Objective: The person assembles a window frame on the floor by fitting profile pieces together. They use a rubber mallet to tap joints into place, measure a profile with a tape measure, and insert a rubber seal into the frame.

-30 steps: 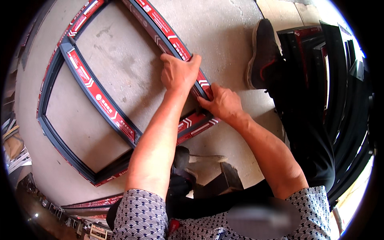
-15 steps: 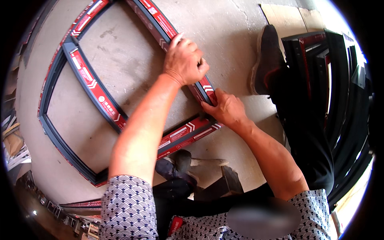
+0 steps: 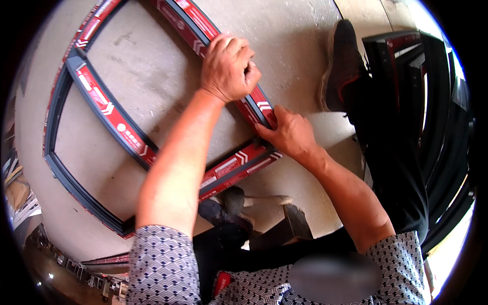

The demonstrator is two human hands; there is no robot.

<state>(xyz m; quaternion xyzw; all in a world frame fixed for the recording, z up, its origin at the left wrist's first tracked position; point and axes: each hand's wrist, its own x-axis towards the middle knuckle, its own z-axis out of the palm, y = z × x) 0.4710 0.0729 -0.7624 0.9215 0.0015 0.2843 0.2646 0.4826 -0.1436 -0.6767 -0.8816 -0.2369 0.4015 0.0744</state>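
Note:
A dark grey window frame (image 3: pixel 104 108) with red printed protective film lies at an angle, split by a middle bar. My left hand (image 3: pixel 230 67) is closed in a fist over the right-hand rail of it. What the fist holds, if anything, is hidden under the curled fingers. Lower on the same rail, close to the near right corner, my right hand (image 3: pixel 290 133) grips the frame, thumb on the inner side and fingers over the outer side.
My shoe (image 3: pixel 339 66) rests right of the frame, beside flat cardboard (image 3: pixel 362 12). Dark frame profiles (image 3: pixel 442 127) stand stacked at the far right. Near my other shoe (image 3: pixel 223 216) is a wooden block (image 3: pixel 290 226). More red-filmed profiles (image 3: pixel 107 262) lie at lower left.
The view has shifted slightly, with the frame a little farther left. My left fist has turned slightly on the rail; a pale tip beside it no longer shows. My right hand keeps its grip.

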